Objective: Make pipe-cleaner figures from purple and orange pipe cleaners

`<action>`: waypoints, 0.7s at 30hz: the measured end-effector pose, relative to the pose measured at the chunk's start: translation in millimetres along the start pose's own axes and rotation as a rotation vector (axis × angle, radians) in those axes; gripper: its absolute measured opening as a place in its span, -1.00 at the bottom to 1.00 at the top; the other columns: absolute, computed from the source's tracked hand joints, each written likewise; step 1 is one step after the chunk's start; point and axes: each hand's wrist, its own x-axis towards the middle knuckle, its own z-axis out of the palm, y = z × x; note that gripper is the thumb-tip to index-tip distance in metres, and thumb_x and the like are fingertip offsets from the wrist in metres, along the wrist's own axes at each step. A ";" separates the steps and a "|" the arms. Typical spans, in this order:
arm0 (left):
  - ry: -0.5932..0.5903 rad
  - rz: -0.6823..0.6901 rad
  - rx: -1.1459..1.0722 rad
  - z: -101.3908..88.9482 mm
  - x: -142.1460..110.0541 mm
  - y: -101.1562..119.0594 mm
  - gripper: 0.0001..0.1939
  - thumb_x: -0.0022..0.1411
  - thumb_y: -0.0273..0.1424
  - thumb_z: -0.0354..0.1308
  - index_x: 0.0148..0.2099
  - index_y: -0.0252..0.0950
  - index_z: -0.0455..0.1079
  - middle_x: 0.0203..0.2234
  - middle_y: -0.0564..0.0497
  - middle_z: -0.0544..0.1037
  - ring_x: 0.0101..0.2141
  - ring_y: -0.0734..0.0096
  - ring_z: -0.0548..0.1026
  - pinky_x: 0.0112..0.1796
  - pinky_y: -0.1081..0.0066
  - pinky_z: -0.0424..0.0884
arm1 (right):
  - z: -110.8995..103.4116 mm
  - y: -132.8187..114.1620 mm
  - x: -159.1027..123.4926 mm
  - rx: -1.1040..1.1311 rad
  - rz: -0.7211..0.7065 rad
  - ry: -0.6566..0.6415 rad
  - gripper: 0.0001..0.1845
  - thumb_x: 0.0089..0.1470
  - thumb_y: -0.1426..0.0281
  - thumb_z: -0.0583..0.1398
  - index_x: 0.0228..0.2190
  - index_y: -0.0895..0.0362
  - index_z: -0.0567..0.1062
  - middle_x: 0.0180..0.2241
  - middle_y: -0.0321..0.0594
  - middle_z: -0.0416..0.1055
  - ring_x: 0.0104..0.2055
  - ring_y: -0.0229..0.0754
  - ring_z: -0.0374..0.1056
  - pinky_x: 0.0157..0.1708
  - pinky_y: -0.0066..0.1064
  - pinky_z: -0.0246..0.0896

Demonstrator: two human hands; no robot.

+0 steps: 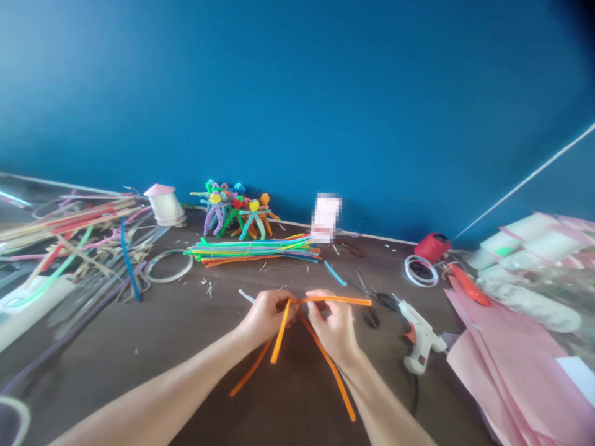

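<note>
Both hands meet over the dark table (186, 328), pinching orange pipe cleaners (325, 359) where they cross. My left hand (266, 317) is closed on the crossing from the left. My right hand (335, 325) is closed on it from the right, with one orange strand sticking out to the right above its fingers. Other orange strands hang down toward me between and below the wrists. A bundle of coloured pipe cleaners (253, 249) lies just beyond the hands.
Finished pipe-cleaner figures (237, 210) stand by the blue wall. A white glue gun (421, 337) and scissors (369, 300) lie right of my hands. Pink paper sheets (506, 371), a red thread spool (432, 246) and tape rings (421, 271) sit right. Loose strips clutter the left (69, 235).
</note>
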 end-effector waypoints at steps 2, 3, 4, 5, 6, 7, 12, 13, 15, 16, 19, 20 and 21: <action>0.007 0.020 0.048 -0.2 0.2 -2.4 -0.83 0.05 -0.36 0.02 -0.43 -0.34 0.37 -0.67 0.06 0.43 -0.62 0.48 0.40 -0.55 0.51 0.32 | 0.1 1.0 -0.4 0.002 -0.006 -0.001 -0.82 -0.03 0.48 0.09 -0.34 0.13 0.45 -0.35 -0.19 0.46 -0.37 -0.21 0.40 -0.34 -0.40 0.33; 0.013 0.028 0.068 -0.2 0.3 -3.4 -0.83 0.05 -0.36 0.02 -0.44 -0.34 0.37 -0.68 0.06 0.43 -0.62 0.48 0.40 -0.55 0.51 0.31 | 0.0 1.4 -0.5 0.000 -0.011 0.000 -0.83 -0.03 0.48 0.09 -0.35 0.13 0.44 -0.35 -0.20 0.46 -0.36 -0.21 0.39 -0.32 -0.39 0.32; 0.020 0.034 0.085 -0.2 0.3 -4.1 -0.83 0.06 -0.37 0.01 -0.44 -0.34 0.37 -0.68 0.06 0.43 -0.62 0.48 0.40 -0.55 0.52 0.30 | -0.1 1.5 -0.6 -0.005 -0.017 0.001 -0.83 -0.03 0.49 0.09 -0.36 0.13 0.44 -0.36 -0.20 0.45 -0.36 -0.21 0.39 -0.31 -0.39 0.31; 0.023 0.042 0.100 -0.1 0.3 -4.5 -0.83 0.06 -0.37 0.01 -0.44 -0.34 0.37 -0.68 0.06 0.43 -0.62 0.48 0.40 -0.55 0.52 0.29 | -0.2 1.6 -0.7 -0.014 -0.022 0.003 -0.84 -0.03 0.49 0.08 -0.37 0.12 0.44 -0.38 -0.21 0.45 -0.35 -0.21 0.38 -0.31 -0.39 0.31; 0.025 0.051 0.115 0.0 0.1 -4.6 -0.83 0.06 -0.37 0.01 -0.45 -0.34 0.37 -0.68 0.06 0.43 -0.62 0.48 0.39 -0.55 0.52 0.29 | -0.3 1.6 -0.7 -0.024 -0.028 0.006 -0.84 -0.03 0.50 0.08 -0.38 0.12 0.44 -0.39 -0.22 0.45 -0.36 -0.22 0.38 -0.31 -0.39 0.30; 0.023 0.061 0.131 0.0 -0.2 -4.5 -0.82 0.06 -0.37 0.01 -0.45 -0.34 0.37 -0.68 0.05 0.44 -0.62 0.47 0.38 -0.56 0.52 0.28 | -0.4 1.4 -0.7 -0.035 -0.033 0.010 -0.84 -0.03 0.51 0.07 -0.39 0.12 0.44 -0.40 -0.23 0.45 -0.36 -0.22 0.38 -0.31 -0.40 0.30; -0.023 0.113 0.200 -1.3 -1.9 -4.1 -0.85 0.03 -0.40 0.03 -0.49 -0.35 0.35 -0.70 0.07 0.40 -0.63 0.49 0.33 -0.59 0.56 0.21 | -0.9 -0.3 0.8 -0.071 -0.072 0.043 -0.80 -0.06 0.55 0.06 -0.41 0.11 0.45 -0.43 -0.24 0.45 -0.37 -0.24 0.38 -0.30 -0.43 0.28; -0.030 0.114 0.206 -1.7 -1.8 -4.6 -0.86 0.03 -0.40 0.03 -0.48 -0.35 0.35 -0.70 0.07 0.39 -0.63 0.49 0.32 -0.59 0.56 0.21 | -1.1 -0.7 1.2 -0.073 -0.087 0.057 -0.80 -0.06 0.55 0.06 -0.42 0.11 0.45 -0.44 -0.24 0.45 -0.37 -0.25 0.38 -0.30 -0.44 0.28; -0.037 0.099 0.198 -2.3 -1.1 -5.9 -0.85 0.02 -0.39 0.04 -0.50 -0.35 0.34 -0.71 0.08 0.37 -0.64 0.50 0.31 -0.60 0.56 0.20 | -1.4 -1.4 1.8 -0.085 -0.128 0.081 -0.80 -0.07 0.56 0.06 -0.43 0.11 0.45 -0.46 -0.26 0.46 -0.39 -0.27 0.38 -0.31 -0.47 0.28; -0.039 0.089 0.189 -2.5 -0.4 -6.6 -0.84 0.02 -0.37 0.05 -0.51 -0.35 0.33 -0.71 0.08 0.37 -0.64 0.50 0.31 -0.61 0.56 0.20 | -1.5 -1.6 1.9 -0.085 -0.154 0.093 -0.80 -0.07 0.56 0.06 -0.44 0.11 0.45 -0.47 -0.27 0.46 -0.40 -0.28 0.38 -0.32 -0.48 0.28; -0.059 0.027 0.121 -2.7 1.4 -7.3 -0.80 0.01 -0.30 0.07 -0.40 -0.36 0.37 -0.67 0.06 0.41 -0.61 0.45 0.35 -0.58 0.53 0.27 | -1.3 -1.5 1.4 -0.089 -0.186 0.119 -0.80 -0.07 0.57 0.06 -0.44 0.12 0.45 -0.46 -0.26 0.47 -0.40 -0.30 0.38 -0.33 -0.52 0.27; -0.050 0.005 0.105 -2.7 1.8 -7.1 -0.77 0.00 -0.28 0.08 -0.38 -0.36 0.38 -0.67 0.06 0.41 -0.61 0.43 0.36 -0.57 0.52 0.28 | -1.0 -1.3 1.1 -0.090 -0.181 0.126 -0.80 -0.07 0.57 0.06 -0.43 0.12 0.45 -0.46 -0.26 0.47 -0.39 -0.31 0.38 -0.32 -0.53 0.27; -0.055 -0.008 0.096 -2.7 2.0 -6.7 -0.75 -0.01 -0.26 0.09 -0.36 -0.36 0.38 -0.66 0.05 0.43 -0.59 0.42 0.38 -0.55 0.51 0.31 | -0.8 -1.3 0.7 -0.090 -0.169 0.133 -0.80 -0.06 0.56 0.06 -0.43 0.12 0.45 -0.45 -0.26 0.47 -0.38 -0.31 0.38 -0.31 -0.53 0.27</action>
